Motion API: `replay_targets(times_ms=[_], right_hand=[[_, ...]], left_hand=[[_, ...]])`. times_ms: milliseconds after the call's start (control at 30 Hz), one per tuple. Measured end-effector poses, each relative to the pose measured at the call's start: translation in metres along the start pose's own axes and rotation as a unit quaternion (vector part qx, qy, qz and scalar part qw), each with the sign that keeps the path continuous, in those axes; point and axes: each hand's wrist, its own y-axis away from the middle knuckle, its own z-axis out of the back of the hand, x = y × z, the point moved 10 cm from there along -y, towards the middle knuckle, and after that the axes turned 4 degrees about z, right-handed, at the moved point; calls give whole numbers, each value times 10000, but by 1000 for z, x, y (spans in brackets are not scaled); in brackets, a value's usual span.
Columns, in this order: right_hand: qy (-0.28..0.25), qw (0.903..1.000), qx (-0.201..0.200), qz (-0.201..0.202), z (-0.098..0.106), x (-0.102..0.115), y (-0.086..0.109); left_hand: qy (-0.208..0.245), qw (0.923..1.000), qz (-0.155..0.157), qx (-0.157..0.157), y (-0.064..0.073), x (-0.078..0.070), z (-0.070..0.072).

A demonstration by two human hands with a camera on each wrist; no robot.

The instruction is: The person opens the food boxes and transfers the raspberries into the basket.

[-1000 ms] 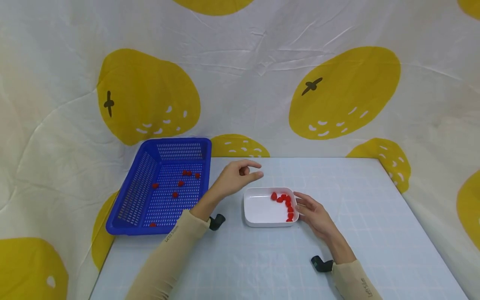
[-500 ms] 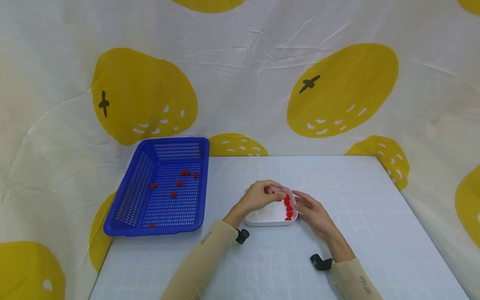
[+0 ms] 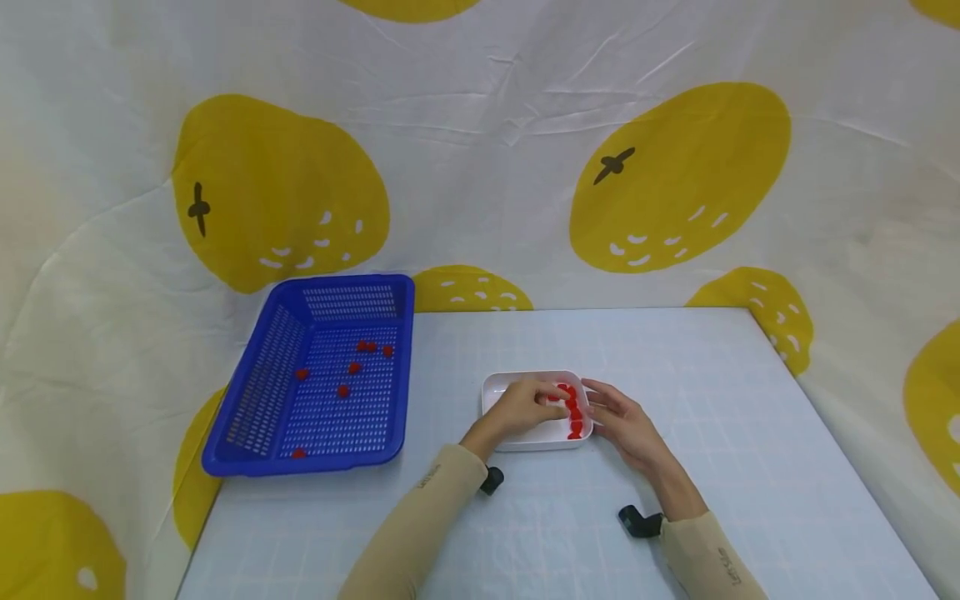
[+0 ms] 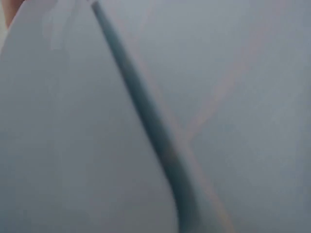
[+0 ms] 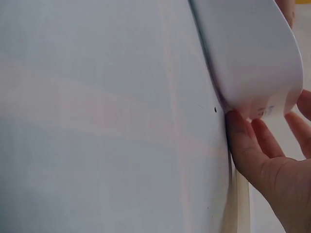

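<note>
A shallow white dish (image 3: 536, 446) stands on the table, with a row of small red lumpy pieces (image 3: 575, 421) along its right end. My left hand (image 3: 521, 407) reaches over the dish, thumb and index finger at these pieces; whether it pinches one cannot be made out. My right hand (image 3: 630, 429) rests its fingertips against the dish's right end. In the right wrist view, the thumb (image 5: 240, 141) touches the dish (image 5: 257, 53) low at its corner, fingers spread along the end. The left wrist view is filled mostly by the dish's blurred white side (image 4: 97, 121).
A blue perforated basket (image 3: 213, 450) stands at the left with several red pieces (image 3: 354, 367) scattered on its bottom. A light checked cloth covers the table (image 3: 555, 533). Behind hangs a white curtain (image 3: 480, 167) printed with yellow fruit.
My left hand has moved right and down, from above the dish's back left to the red pieces inside it. The right hand stays at the dish's end.
</note>
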Motion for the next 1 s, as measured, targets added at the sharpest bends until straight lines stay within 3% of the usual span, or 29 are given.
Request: replay_targets(times_ms=[367, 1000], right_hand=[[-81, 9999, 88, 37, -3, 2, 1], [-194, 9998, 51, 53, -1, 2, 1]], left_hand=[[-333, 9987, 65, 390, -6, 5, -22], [-818, 9937, -156, 755, -10, 0, -33]])
